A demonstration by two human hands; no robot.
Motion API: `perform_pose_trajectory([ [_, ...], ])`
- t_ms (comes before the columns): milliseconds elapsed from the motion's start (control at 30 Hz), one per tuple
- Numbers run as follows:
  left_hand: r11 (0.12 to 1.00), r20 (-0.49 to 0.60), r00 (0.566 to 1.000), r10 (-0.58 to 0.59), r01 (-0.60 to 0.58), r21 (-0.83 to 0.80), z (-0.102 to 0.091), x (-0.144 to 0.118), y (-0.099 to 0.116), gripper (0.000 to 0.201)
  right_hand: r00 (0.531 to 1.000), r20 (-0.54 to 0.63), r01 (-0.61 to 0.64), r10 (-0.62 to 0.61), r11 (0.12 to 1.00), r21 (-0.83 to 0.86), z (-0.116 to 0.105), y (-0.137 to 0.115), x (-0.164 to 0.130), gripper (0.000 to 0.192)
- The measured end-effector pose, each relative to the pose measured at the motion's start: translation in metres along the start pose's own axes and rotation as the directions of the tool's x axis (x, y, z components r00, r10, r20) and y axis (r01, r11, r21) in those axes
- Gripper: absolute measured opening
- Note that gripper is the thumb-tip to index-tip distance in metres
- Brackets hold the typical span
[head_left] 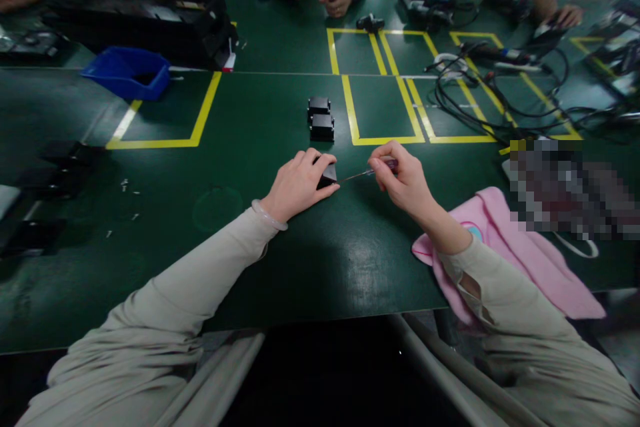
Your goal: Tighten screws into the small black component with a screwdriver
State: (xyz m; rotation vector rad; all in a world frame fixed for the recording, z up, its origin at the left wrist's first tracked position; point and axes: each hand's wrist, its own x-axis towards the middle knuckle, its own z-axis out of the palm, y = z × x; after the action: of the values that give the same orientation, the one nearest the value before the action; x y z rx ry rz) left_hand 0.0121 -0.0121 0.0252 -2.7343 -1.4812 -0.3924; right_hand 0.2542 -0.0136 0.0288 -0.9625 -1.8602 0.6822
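While the left hand [300,183] is clamping a small black block [329,175] steady at centre frame, the right hand's [403,180] fingers are pinching a thin purple-handled screwdriver [370,172] toward it.

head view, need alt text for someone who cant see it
At a dark green table, the person's left hand holds down a small black block while the right hand points a thin screwdriver at its side. Two more black blocks sit just beyond, a pink cloth lies at right, and other people's hands work across the table.
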Motion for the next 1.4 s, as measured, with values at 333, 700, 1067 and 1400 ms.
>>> perform_pose_trajectory([
  [333, 1.0, 0.012, 1.0, -0.005, 0.005, -0.006, -0.0011, -0.0002, 0.0008, 0.047, 1.0, 0.009, 0.021, -0.021, 1.0, -0.003, -0.0001, -0.0004, 0.0004, 0.023],
  [700, 1.0, 0.02, 1.0, -0.009, 0.009, -0.019, -0.0013, 0.0, -0.0001, 0.047, 1.0, -0.009, 0.006, -0.006, 1.0, 0.009, 0.0003, -0.0007, 0.0003, 0.021],
  [1067, 1.0, 0.005, 1.0, -0.004, 0.004, -0.009, 0.0006, -0.0003, -0.0006, 0.046, 1.0, -0.001, 0.008, -0.008, 1.0, -0.007, -0.0001, -0.0023, 0.0001, 0.017],
  [1400, 1.0, 0.029, 0.999, -0.014, 0.014, 0.0, -0.0021, 0.0003, 0.001, 0.048, 1.0, -0.022, -0.001, 0.001, 1.0, -0.003, 0.0009, -0.0006, -0.0007, 0.018],
])
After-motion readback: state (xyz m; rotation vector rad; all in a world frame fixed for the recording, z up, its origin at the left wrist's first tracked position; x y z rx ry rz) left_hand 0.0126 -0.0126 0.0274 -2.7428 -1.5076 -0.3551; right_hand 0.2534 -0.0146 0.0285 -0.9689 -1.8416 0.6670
